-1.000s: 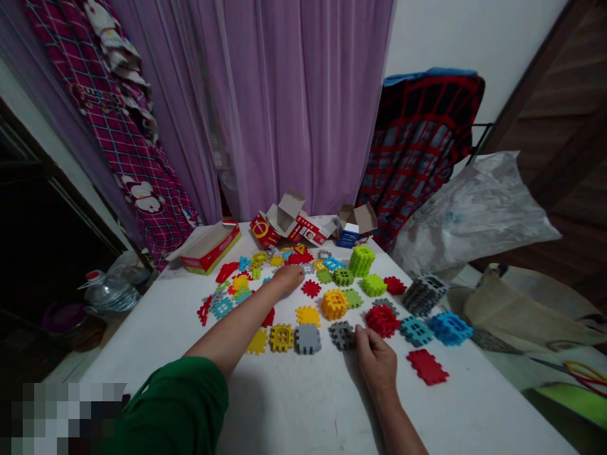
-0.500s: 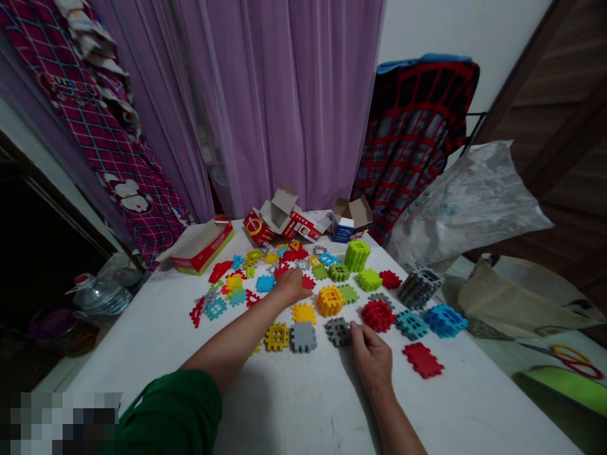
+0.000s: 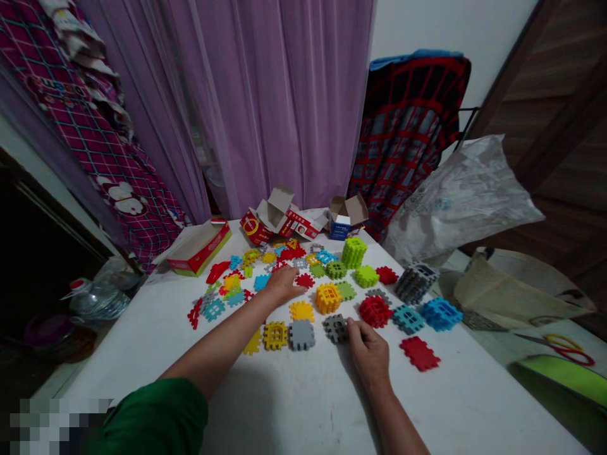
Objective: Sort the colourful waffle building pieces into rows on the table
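My left hand (image 3: 283, 285) reaches over the loose plastic building blocks, its thumb apart from the other fingers. A red notched block (image 3: 305, 280) lies just right of its fingertips, and a blue block (image 3: 261, 282) is partly behind the hand. My right hand (image 3: 370, 352) rests on the table with fingers curled, thumb and forefinger at the right edge of a dark grey window block (image 3: 336, 328). Left of that block lie a light grey block (image 3: 302, 335), a yellow window block (image 3: 275, 335) and a yellow block (image 3: 253, 342) partly hidden by my forearm.
Stacked blocks in orange (image 3: 328, 298), red (image 3: 375, 311), lime (image 3: 353, 253), dark grey (image 3: 416, 282) and blue (image 3: 441, 314) stand to the right. Opened cardboard boxes (image 3: 279, 218) line the white table's (image 3: 303, 404) back edge. Scissors (image 3: 564, 347) lie at the far right.
My left hand has shifted slightly left, so the red block at its fingertips shows more fully. My right hand stays at the dark grey block. The view has turned slightly.
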The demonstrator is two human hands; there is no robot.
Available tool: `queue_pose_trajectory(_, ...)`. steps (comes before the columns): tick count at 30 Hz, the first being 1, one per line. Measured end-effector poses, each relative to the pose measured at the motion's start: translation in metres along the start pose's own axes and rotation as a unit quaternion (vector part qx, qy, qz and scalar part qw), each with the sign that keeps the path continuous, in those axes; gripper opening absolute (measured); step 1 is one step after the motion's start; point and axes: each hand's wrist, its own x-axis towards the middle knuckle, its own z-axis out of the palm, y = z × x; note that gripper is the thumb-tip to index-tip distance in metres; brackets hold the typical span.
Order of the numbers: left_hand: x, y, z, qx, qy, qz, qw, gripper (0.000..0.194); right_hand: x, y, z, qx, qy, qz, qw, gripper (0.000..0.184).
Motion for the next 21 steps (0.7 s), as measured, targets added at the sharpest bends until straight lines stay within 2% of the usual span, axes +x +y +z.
queue_pose_trajectory(3,0.000,0.003,0.000,0.050,-0.022,-0.017,0.998,0.043,0.000,0.000,0.000,-0.002,0.000,-0.005,1.000,0.054)
queue_pose_trajectory(6,0.002,0.008,0.003,0.056,-0.017,-0.027,0.998,0.038,0.000,-0.001,0.000,0.000,-0.001,-0.003,1.000,0.051)
queue_pose_trajectory(12,0.006,0.015,0.006,0.035,-0.029,-0.048,0.998,0.063,0.000,-0.002,0.000,-0.005,0.004,-0.004,1.000,0.049)
queue_pose_trajectory(17,0.009,0.015,0.008,0.043,-0.019,-0.050,0.998,0.049,0.000,-0.002,0.000,-0.007,-0.005,0.001,1.000,0.047)
queue_pose_trajectory(21,0.013,0.010,0.009,0.038,-0.023,-0.025,0.999,0.045,0.000,-0.002,-0.001,-0.004,-0.007,0.001,1.000,0.047)
